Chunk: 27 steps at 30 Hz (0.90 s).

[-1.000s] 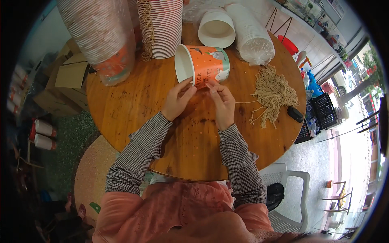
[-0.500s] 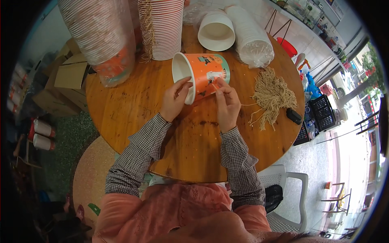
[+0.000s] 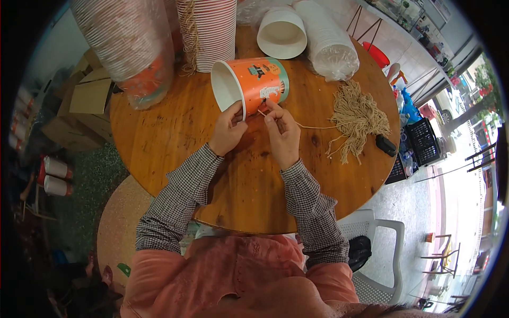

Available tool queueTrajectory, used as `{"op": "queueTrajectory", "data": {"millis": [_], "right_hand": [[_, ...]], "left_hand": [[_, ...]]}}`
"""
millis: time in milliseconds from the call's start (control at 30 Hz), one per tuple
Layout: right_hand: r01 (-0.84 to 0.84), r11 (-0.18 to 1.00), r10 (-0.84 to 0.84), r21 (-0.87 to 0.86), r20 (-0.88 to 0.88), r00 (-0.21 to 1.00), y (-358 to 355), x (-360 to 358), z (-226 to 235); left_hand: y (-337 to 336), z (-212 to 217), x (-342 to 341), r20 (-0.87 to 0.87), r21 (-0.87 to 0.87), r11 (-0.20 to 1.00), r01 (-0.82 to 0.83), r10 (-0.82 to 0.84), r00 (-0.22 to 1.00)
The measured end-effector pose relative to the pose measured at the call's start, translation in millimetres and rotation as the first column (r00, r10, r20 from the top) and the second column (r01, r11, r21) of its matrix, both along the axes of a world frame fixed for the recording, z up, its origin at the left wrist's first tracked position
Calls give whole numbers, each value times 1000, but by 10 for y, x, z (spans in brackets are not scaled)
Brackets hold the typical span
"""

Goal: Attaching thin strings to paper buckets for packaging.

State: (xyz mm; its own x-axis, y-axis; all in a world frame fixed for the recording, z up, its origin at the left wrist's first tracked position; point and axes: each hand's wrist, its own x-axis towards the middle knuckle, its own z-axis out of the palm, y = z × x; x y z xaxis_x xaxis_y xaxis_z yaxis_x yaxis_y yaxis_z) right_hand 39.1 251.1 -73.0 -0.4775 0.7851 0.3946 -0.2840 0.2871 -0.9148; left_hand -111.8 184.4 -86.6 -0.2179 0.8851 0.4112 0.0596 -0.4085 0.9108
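Head camera looks straight down on a round wooden table where a person in checked sleeves works with both hands close together near the middle. An orange paper cup lies on its side on the tabletop, its white open mouth turned toward the person's left and its base toward the right. The left hand grips the rim at the mouth, thumb over the edge and the fingers curled in against the wall. The right hand sits just beside it, below the cup's side, with fingertips pinched narrowly on a thin piece of tan string that meets the cup wall near a small dark spot (whether that spot is a hole cannot be told). The string runs off to the right across the wood to a loose bundle of the same twine, and a small black object lies just past the bundle near the table edge. Farther back stand a tall stack of striped cups, a wrapped stack of cups in clear plastic, a white cup with its mouth upward and a bagged sleeve of white lids. Cardboard boxes sit beyond the left edge, and a white plastic chair stands at lower right.
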Motion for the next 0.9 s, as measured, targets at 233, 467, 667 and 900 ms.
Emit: {"op": "queueTrajectory", "data": {"millis": [233, 467, 667, 900], "right_hand": [[44, 999, -44, -12, 42, 998, 14, 14, 35], [185, 942, -237, 281, 167, 957, 10, -5, -24], [185, 954, -225, 236, 152, 963, -17, -3, 20], [234, 907, -305, 349, 162, 939, -12, -16, -8]], "left_hand": [[16, 30, 71, 46, 26, 999, -23, 22, 999], [16, 17, 73, 22, 6, 1000, -31, 30, 999], [43, -42, 48, 0, 32, 999, -20, 20, 1000], [18, 32, 150, -49, 51, 998, -39, 41, 998]]}}
